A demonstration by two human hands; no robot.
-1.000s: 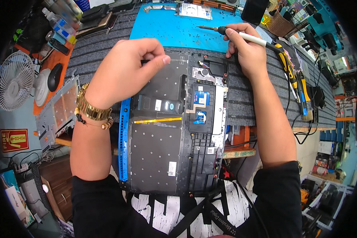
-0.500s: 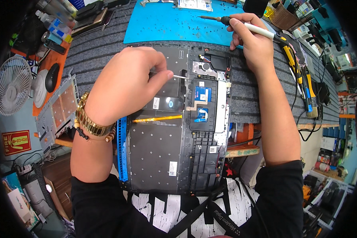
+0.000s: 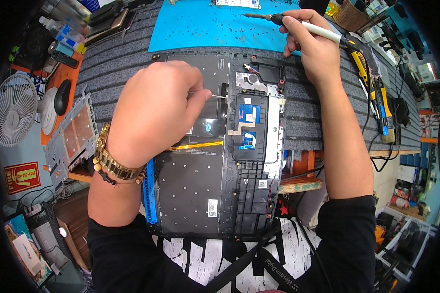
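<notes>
My right hand (image 3: 312,51) is closed around a soldering iron (image 3: 321,32) with a white handle, its dark tip pointing left over the blue mat. My left hand (image 3: 156,105) bends over the upper part of a laptop keyboard case (image 3: 193,180) that lies upside down before me. Its thumb and fingers pinch a thin metal tool (image 3: 219,96), most of which the hand hides. The tool's tip is near the dark slot beside the touchpad (image 3: 249,128). An orange ribbon cable (image 3: 198,145) lies across the dark backing plate below my left hand.
A blue mat (image 3: 195,29) strewn with small dark bits lies beyond the case. Yellow-handled tools (image 3: 361,68) and a brush (image 3: 388,136) rest on the right of the grey ribbed cloth (image 3: 303,122). On the left are a white fan (image 3: 14,110) and a metal panel (image 3: 73,136).
My right hand and the soldering iron are slightly higher in the picture. My left hand, still pinching the thin tool, has shifted slightly left and down.
</notes>
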